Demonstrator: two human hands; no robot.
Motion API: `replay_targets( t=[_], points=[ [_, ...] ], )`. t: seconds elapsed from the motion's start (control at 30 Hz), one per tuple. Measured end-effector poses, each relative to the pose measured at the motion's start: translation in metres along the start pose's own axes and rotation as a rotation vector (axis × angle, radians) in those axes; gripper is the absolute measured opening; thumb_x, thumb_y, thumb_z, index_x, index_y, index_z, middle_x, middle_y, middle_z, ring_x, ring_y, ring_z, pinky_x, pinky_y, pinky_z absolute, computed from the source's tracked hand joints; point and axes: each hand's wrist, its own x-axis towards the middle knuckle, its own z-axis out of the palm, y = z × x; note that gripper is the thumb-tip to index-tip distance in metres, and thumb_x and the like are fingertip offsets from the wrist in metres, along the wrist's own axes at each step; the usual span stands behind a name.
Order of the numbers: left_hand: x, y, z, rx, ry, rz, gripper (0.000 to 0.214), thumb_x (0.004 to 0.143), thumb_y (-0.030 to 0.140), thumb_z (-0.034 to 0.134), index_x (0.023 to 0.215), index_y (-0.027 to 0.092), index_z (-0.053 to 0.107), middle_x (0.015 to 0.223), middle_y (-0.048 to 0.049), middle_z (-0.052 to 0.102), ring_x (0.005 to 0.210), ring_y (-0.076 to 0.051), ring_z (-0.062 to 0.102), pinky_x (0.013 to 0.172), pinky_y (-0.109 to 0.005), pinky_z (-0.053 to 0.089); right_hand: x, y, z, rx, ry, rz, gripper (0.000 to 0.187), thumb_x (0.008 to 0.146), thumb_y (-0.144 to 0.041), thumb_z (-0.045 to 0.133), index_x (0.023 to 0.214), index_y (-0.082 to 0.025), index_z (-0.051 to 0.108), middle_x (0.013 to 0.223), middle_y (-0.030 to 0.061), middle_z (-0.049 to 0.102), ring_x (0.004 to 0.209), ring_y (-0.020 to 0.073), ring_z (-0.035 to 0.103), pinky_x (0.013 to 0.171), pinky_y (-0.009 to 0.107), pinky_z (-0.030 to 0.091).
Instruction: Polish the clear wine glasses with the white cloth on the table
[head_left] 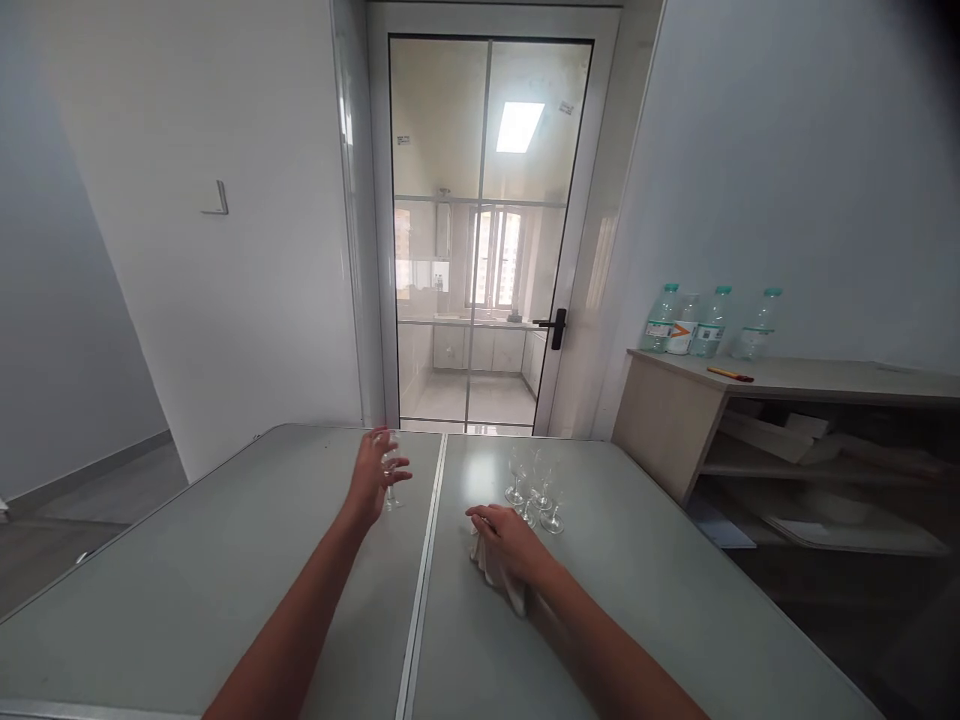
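Observation:
On the left half of the table [225, 560], my left hand [370, 476] is beside a clear stemmed glass [392, 494] that stands upright. Its fingers are spread around the bowl; whether they touch it I cannot tell. My right hand [504, 540] is closed on a pale cloth [491, 572], which hangs below the fingers on the right half of the table. Just beyond that hand several more clear stemmed glasses [541, 488] stand upright in a tight group.
A metal seam [426, 570] divides the table lengthwise. To the right is a wooden shelf unit [671, 420] with several plastic bottles [709, 325] and an orange-yellow pen-like object [729, 375] on top. A glazed door [480, 230] with a black handle [558, 328] lies beyond the table's far edge.

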Motion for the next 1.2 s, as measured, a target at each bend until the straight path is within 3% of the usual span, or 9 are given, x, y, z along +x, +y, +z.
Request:
replay_targets(
  t=[0.17, 0.23, 0.37, 0.47, 0.57, 0.67, 0.83, 1.0, 1.2],
  points=[
    [-0.009, -0.041, 0.019, 0.169, -0.188, -0.01, 0.048, 0.084, 0.045, 0.056, 0.126, 0.025, 0.046, 0.1, -0.0028, 0.056, 0.068, -0.014, 0.066, 0.054, -0.025, 0.048, 0.006, 0.009, 0.005, 0.304, 0.016, 0.165, 0.035, 0.093, -0.039, 0.043, 0.098, -0.022, 0.074, 0.084, 0.0011, 0.067, 0.08, 0.0191, 0.059, 0.075, 0.028, 0.044],
    [-0.02, -0.053, 0.022, 0.296, -0.198, 0.132, 0.049, 0.086, 0.04, 0.055, 0.131, 0.025, 0.042, 0.11, -0.0063, 0.054, 0.076, -0.015, 0.066, 0.058, -0.026, 0.05, 0.007, 0.009, 0.006, 0.474, 0.022, 0.239, 0.033, 0.085, -0.031, 0.045, 0.105, -0.022, 0.07, 0.079, -0.0004, 0.062, 0.073, 0.0173, 0.055, 0.068, 0.025, 0.042],
    [-0.047, -0.062, 0.027, 0.6, -0.257, 0.484, 0.055, 0.089, 0.033, 0.059, 0.138, 0.027, 0.035, 0.127, -0.0112, 0.048, 0.093, -0.017, 0.064, 0.068, -0.028, 0.055, 0.004, 0.004, 0.003, 0.757, 0.019, 0.248, 0.051, 0.07, -0.023, 0.046, 0.119, -0.022, 0.061, 0.076, -0.0018, 0.056, 0.065, 0.0149, 0.05, 0.059, 0.022, 0.038],
    [-0.059, -0.061, 0.03, 0.775, -0.331, 0.658, 0.058, 0.09, 0.03, 0.06, 0.142, 0.028, 0.035, 0.13, -0.0125, 0.05, 0.097, -0.019, 0.065, 0.07, -0.03, 0.058, 0.003, 0.002, -0.003, 0.725, 0.057, 0.199, 0.051, 0.068, -0.021, 0.048, 0.117, -0.024, 0.062, 0.081, -0.0013, 0.058, 0.069, 0.0153, 0.051, 0.062, 0.022, 0.039],
    [-0.062, -0.062, 0.031, 0.897, -0.321, 0.751, 0.059, 0.091, 0.029, 0.06, 0.146, 0.03, 0.037, 0.135, -0.0138, 0.05, 0.1, -0.02, 0.067, 0.069, -0.029, 0.059, 0.003, 0.003, -0.009, 0.614, 0.129, 0.121, 0.038, 0.073, -0.022, 0.053, 0.108, -0.024, 0.067, 0.081, -0.0016, 0.059, 0.075, 0.0165, 0.053, 0.067, 0.023, 0.041],
    [-0.06, -0.063, 0.028, 0.936, -0.283, 0.761, 0.06, 0.091, 0.029, 0.062, 0.146, 0.031, 0.039, 0.132, -0.013, 0.051, 0.096, -0.02, 0.069, 0.066, -0.028, 0.06, 0.005, 0.004, -0.011, 0.58, 0.145, 0.079, 0.023, 0.08, -0.033, 0.06, 0.098, -0.022, 0.069, 0.081, 0.0001, 0.062, 0.077, 0.018, 0.055, 0.068, 0.025, 0.042],
    [-0.057, -0.065, 0.025, 0.856, -0.231, 0.737, 0.06, 0.09, 0.028, 0.062, 0.146, 0.032, 0.039, 0.13, -0.0104, 0.049, 0.097, -0.018, 0.068, 0.069, -0.028, 0.062, 0.003, 0.004, -0.008, 0.629, 0.122, 0.164, 0.039, 0.087, -0.05, 0.059, 0.113, -0.023, 0.069, 0.068, -0.0022, 0.057, 0.063, 0.0154, 0.05, 0.061, 0.026, 0.039],
    [-0.057, -0.066, 0.026, 0.828, -0.225, 0.719, 0.06, 0.089, 0.027, 0.063, 0.145, 0.031, 0.04, 0.129, -0.0102, 0.049, 0.097, -0.017, 0.068, 0.072, -0.029, 0.062, 0.001, 0.003, -0.005, 0.847, -0.04, 0.187, 0.027, 0.077, -0.038, 0.069, 0.098, -0.022, 0.066, 0.071, -0.0038, 0.056, 0.063, 0.0125, 0.049, 0.06, 0.024, 0.04],
    [-0.058, -0.063, 0.026, 0.85, -0.231, 0.73, 0.061, 0.089, 0.028, 0.064, 0.145, 0.031, 0.04, 0.129, -0.0108, 0.05, 0.098, -0.018, 0.067, 0.072, -0.029, 0.062, 0.0, 0.002, -0.012, 0.933, 0.033, 0.192, 0.024, 0.076, -0.039, 0.072, 0.078, -0.019, 0.06, 0.075, -0.0024, 0.056, 0.068, 0.0128, 0.051, 0.066, 0.026, 0.044]
  ],
)
